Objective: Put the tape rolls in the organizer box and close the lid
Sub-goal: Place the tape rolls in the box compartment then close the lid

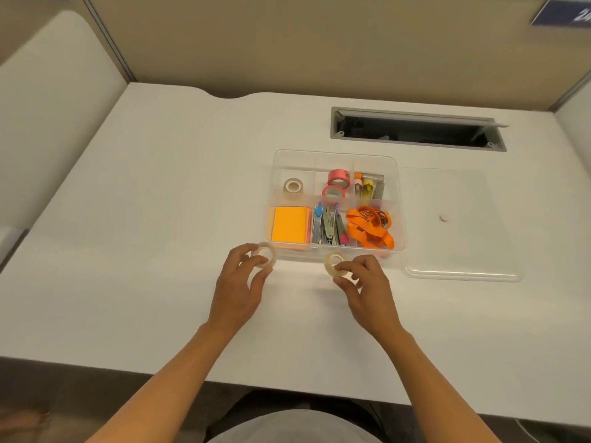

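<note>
Clear tape rolls (266, 254) (335, 264) pinched in both hands, holes facing up-forward

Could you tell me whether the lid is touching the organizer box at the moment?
Apart. The head view shows the clear lid lying flat on the desk to the right of the organizer box, with a narrow strip of white desk visible between them.

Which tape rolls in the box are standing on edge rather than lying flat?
Only the upper pink tape roll in the back middle compartment stands on edge. The other pink roll just in front of it and the clear roll in the back left compartment lie flat.
</note>
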Action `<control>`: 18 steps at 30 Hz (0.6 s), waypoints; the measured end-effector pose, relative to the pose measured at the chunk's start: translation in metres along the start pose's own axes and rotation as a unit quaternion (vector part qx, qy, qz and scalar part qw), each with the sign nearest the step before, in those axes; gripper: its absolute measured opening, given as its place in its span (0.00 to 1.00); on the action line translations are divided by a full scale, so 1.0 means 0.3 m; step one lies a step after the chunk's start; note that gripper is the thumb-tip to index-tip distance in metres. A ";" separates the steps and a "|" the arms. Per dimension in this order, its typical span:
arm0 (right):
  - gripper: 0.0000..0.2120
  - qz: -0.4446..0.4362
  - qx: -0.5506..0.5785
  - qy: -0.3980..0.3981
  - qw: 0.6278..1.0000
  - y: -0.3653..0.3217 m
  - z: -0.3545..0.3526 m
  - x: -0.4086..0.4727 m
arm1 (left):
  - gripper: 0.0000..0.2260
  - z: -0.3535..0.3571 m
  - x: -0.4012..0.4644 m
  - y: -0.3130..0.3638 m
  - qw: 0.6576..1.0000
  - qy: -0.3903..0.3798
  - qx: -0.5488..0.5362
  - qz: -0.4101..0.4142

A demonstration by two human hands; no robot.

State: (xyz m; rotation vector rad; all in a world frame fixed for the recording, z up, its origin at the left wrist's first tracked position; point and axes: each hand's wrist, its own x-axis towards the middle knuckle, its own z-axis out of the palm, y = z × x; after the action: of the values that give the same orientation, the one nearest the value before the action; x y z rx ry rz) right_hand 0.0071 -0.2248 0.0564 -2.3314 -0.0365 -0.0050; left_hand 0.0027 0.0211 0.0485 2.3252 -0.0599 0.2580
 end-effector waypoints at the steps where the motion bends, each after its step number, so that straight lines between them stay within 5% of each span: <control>1: 0.11 -0.004 -0.001 -0.001 1.000 -0.008 -0.001 0.021 | 0.09 0.000 0.038 0.010 1.000 0.005 0.001 0.012; 8: 0.11 -0.031 -0.004 0.007 0.999 -0.035 -0.016 0.147 | 0.07 0.034 0.334 0.059 0.992 0.030 0.084 0.091; 18: 0.11 -0.032 -0.004 0.023 0.999 -0.044 -0.040 0.259 | 0.10 0.142 0.744 0.089 0.976 -0.045 0.204 0.054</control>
State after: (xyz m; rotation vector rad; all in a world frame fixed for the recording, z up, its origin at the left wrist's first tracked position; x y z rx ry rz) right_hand 0.0845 -0.2224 0.0753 -2.3360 -0.0879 -0.0894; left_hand 0.2251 -0.0201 0.0843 2.7480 -0.1957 0.2350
